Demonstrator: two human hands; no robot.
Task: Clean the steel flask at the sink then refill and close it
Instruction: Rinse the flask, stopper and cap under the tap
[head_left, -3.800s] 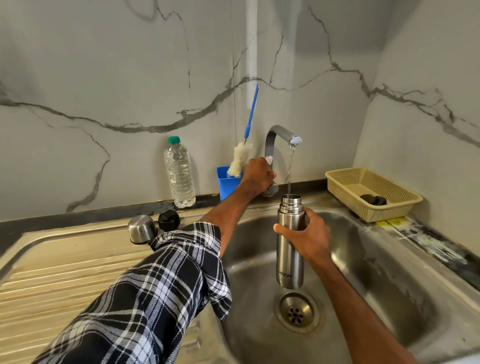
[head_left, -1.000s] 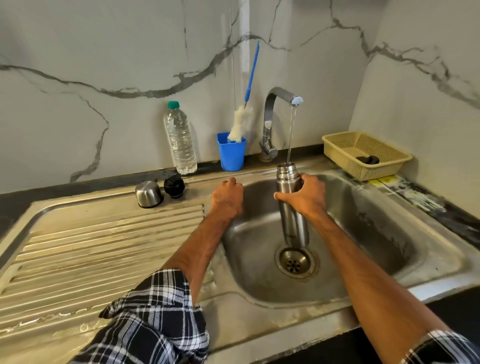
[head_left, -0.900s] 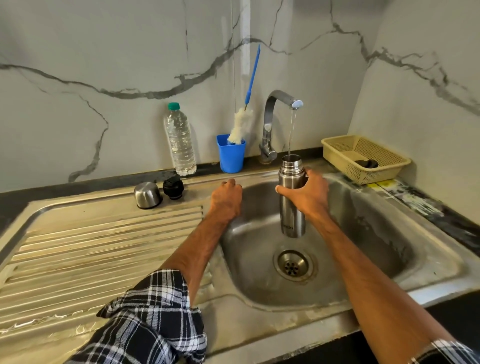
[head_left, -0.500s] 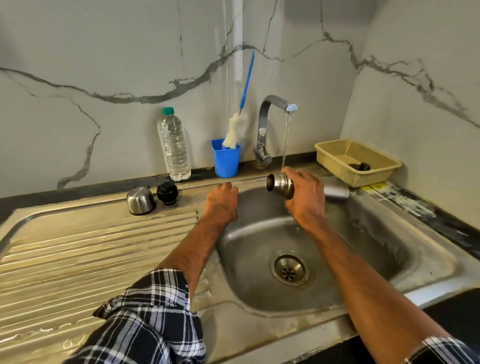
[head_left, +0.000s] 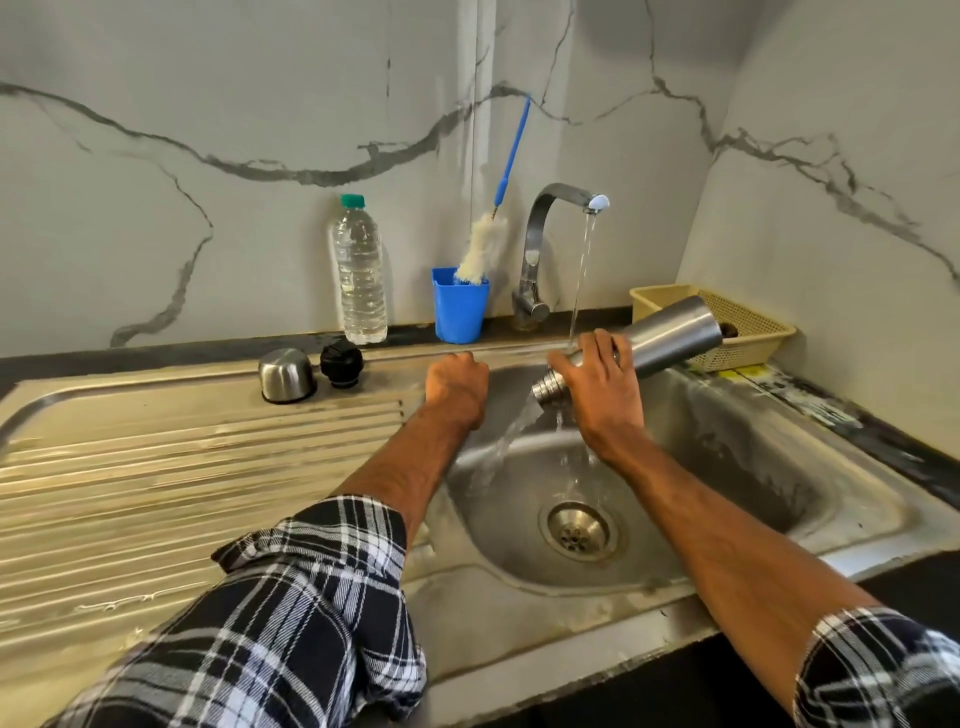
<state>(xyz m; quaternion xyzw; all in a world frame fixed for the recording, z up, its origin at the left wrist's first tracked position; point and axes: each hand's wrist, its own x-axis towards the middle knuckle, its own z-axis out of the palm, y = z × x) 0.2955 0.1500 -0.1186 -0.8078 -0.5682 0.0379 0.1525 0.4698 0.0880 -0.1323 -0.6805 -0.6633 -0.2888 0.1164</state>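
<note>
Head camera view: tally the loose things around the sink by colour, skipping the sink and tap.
Steel: 2, cylindrical flask, domed cup lid
Blue: 2, plastic cup, long-handled bottle brush
Black: 1, round stopper
Clear: 1, plastic water bottle
Yellow: 1, mesh basket
Total: 7, plus an unclear dark item in the basket.

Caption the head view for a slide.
Right hand holds the steel flask tilted, water pouring into the sink under the running tap; left hand rests on the rim.
</note>
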